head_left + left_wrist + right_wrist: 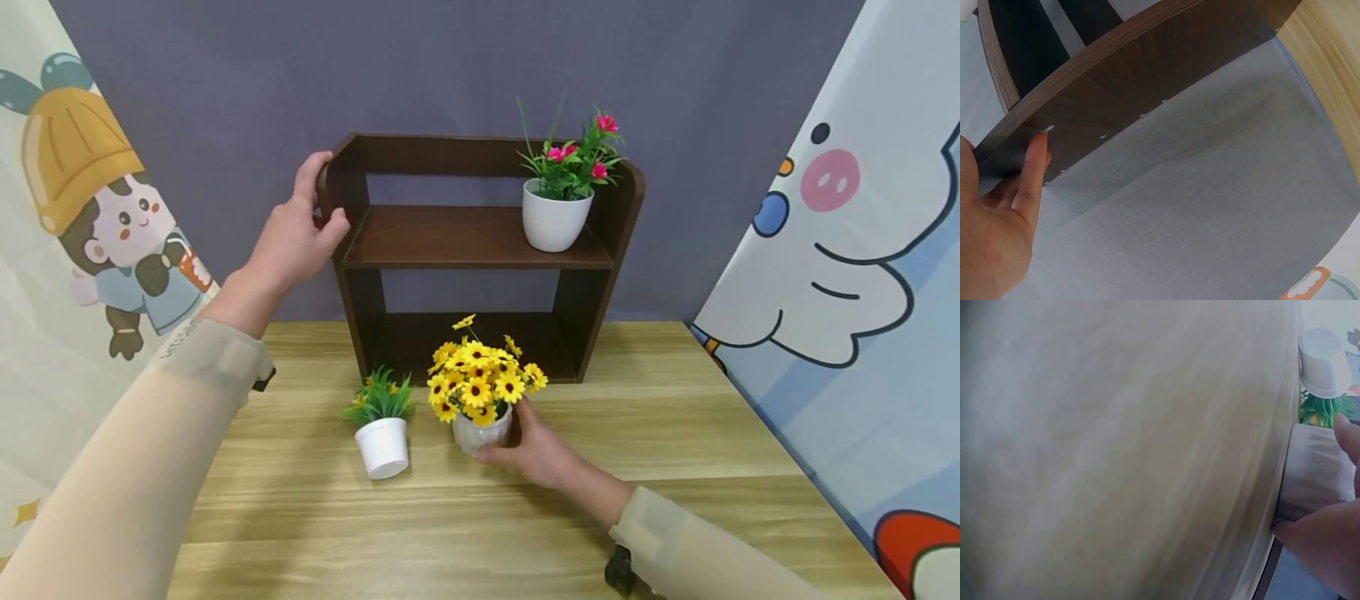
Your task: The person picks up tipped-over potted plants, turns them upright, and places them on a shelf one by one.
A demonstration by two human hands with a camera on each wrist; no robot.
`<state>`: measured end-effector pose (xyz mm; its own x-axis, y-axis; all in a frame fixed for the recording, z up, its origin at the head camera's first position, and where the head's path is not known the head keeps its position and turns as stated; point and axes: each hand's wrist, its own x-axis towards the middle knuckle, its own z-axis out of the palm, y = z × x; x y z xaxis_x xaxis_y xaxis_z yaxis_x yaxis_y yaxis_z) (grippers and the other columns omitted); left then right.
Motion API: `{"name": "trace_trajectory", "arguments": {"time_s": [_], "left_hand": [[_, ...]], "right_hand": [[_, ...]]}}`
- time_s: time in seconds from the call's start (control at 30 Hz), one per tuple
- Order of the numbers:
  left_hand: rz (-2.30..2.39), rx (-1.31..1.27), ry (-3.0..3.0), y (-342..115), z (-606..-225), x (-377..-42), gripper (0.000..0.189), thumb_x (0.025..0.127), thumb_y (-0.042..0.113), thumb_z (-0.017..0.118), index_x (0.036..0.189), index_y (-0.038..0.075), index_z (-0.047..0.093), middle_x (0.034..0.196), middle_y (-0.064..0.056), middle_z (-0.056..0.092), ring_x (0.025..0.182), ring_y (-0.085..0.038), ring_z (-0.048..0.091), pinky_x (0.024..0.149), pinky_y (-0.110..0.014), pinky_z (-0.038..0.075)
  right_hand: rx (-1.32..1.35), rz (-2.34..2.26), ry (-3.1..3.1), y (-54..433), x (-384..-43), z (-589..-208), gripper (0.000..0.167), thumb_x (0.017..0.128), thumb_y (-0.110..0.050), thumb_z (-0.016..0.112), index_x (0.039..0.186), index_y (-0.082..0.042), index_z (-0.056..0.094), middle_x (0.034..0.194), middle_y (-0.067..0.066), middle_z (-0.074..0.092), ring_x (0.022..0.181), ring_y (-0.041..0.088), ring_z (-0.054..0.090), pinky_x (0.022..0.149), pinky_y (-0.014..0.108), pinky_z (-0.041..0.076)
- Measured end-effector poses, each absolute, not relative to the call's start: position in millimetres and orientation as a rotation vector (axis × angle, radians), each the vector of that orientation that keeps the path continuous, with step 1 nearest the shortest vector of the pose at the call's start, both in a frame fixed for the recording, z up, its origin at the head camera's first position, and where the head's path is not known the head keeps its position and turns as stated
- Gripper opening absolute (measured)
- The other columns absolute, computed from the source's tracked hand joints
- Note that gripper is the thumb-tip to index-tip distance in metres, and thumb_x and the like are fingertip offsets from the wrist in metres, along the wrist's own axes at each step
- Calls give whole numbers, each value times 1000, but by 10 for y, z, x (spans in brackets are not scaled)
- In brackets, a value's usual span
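My left hand holds the upper left side of a dark brown two-tier shelf. Its fingers lie against the outer side panel in the left wrist view, and its thumb is at the front edge. Just in front of the shelf, my right hand grips a pale pot of yellow flowers, thumb in front and fingers on the right side. To its left, a small white pot with green leaves lies on its side, base toward me. Whether the gripped pot touches the table is unclear.
A white pot with pink flowers stands at the right of the shelf's upper tier. The shelf rests on a wood-grain table, before a grey-blue backdrop. Cartoon-printed sheets hang at both sides.
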<state>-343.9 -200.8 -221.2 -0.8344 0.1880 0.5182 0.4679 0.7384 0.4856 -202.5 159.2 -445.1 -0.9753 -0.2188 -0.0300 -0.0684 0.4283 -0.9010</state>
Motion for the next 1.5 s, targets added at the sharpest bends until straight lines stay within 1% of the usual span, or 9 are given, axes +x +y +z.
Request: {"name": "trace_trajectory", "arguments": {"time_s": [0.13,0.43,0.6,0.83,0.97,1.2,1.33,1.43,1.5], "left_hand": [[-861,-501,-2493,-2017,-2218,-3443,73,110,37,45,174,42,9,135,-21,68,78,-36,61,65,-44,45],[-855,-506,-2496,-2024,-2224,-3456,73,110,37,44,173,44,8,123,-18,68,71,-35,58,64,-45,45],[-860,-508,-2491,-2025,-2226,-3453,73,110,36,45,173,43,9,121,-18,67,72,-35,58,64,-44,45],[-874,-522,-2487,-2027,-2230,-3454,73,109,36,46,173,42,10,129,-19,68,75,-34,59,65,-42,45],[-872,-523,-2481,-2027,-2222,-3460,73,109,35,46,173,42,10,129,-19,68,76,-35,60,65,-42,45],[-872,-526,-2483,-2023,-2214,-3457,73,109,35,45,173,41,11,129,-19,69,74,-36,59,65,-44,46],[-880,-526,-2476,-2018,-2214,-3459,73,109,35,46,173,41,11,131,-19,69,78,-37,61,66,-44,46],[-881,-523,-2472,-2022,-2215,-3454,73,109,35,46,173,41,12,134,-19,70,82,-37,64,67,-44,46],[-886,-523,-2470,-2026,-2215,-3452,72,109,35,46,173,41,12,135,-18,70,83,-37,65,68,-44,46]], "right_hand": [[-262,-1613,2528,1543,-2043,-4451,123,81,-24,99,174,-10,20,170,26,41,156,47,44,130,63,30],[-304,-1677,2504,1479,-2123,-4488,113,76,-15,99,167,-10,33,155,17,59,142,37,58,127,59,39],[-265,-1650,2527,1471,-2136,-4499,107,77,-18,99,165,-9,38,154,17,60,143,38,59,126,59,40],[-261,-1634,2543,1506,-2124,-4440,111,77,-20,100,168,-15,36,156,16,59,142,38,60,124,59,43],[-280,-1621,2574,1530,-2116,-4331,106,78,-22,101,165,-12,41,152,15,61,137,34,63,121,56,48],[-310,-1603,2564,1585,-2031,-4111,99,80,-24,99,161,-6,45,145,16,65,126,30,69,108,47,59],[-306,-1622,2530,1623,-1961,-4002,107,82,-26,99,166,-5,37,151,20,61,134,37,65,104,45,61],[-303,-1611,2540,1645,-1919,-3910,114,82,-31,98,170,-6,30,156,22,56,141,42,61,106,48,60],[-329,-1597,2572,1652,-1900,-3839,114,82,-32,98,171,-8,30,157,21,56,142,42,59,109,51,58]]}}
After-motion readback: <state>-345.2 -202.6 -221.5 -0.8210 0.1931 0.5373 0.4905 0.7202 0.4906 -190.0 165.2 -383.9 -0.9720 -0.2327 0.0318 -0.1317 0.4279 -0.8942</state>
